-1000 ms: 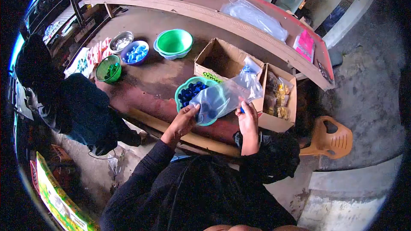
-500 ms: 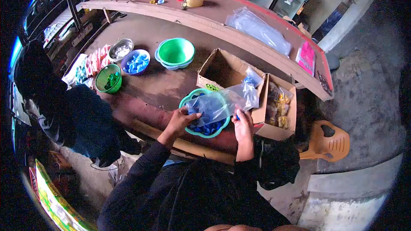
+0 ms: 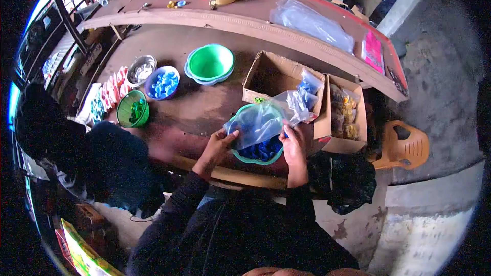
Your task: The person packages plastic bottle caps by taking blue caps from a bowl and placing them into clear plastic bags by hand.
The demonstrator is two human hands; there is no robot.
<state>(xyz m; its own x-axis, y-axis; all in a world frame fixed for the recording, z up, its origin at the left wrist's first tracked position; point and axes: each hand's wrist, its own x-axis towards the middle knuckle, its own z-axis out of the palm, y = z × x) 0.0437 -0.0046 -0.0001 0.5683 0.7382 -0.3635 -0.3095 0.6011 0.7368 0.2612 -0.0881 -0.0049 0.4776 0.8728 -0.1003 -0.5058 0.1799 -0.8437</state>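
Note:
A clear plastic bag (image 3: pixel 254 124) is stretched between my hands above a turquoise basket (image 3: pixel 234 154). Dark blue plastic pieces (image 3: pixel 263 149) fill the basket and show partly through the film. My left hand (image 3: pixel 219 145) pinches the bag's left end between thumb and fingers. At its other end, my right hand (image 3: pixel 293 145) is closed on the bag's edge, with a bit of blue at the fingertips that I cannot make out. Just beyond, a crumpled clear bag (image 3: pixel 299 103) with blue pieces hangs over the edge of an open cardboard box (image 3: pixel 251 95).
A second carton (image 3: pixel 348 145) holds bags of yellowish pieces. Leftward stand nested green and blue bowls (image 3: pixel 210 62), a bowl of light blue pieces (image 3: pixel 163 83), a metal bowl (image 3: pixel 141 70) and a green basket (image 3: pixel 133 115). A person in dark clothing (image 3: pixel 112 168) is at the left.
My view has shifted, so the cartons and basket appear further right. The bag has been raised slightly and tilted over the basket, still between both hands.

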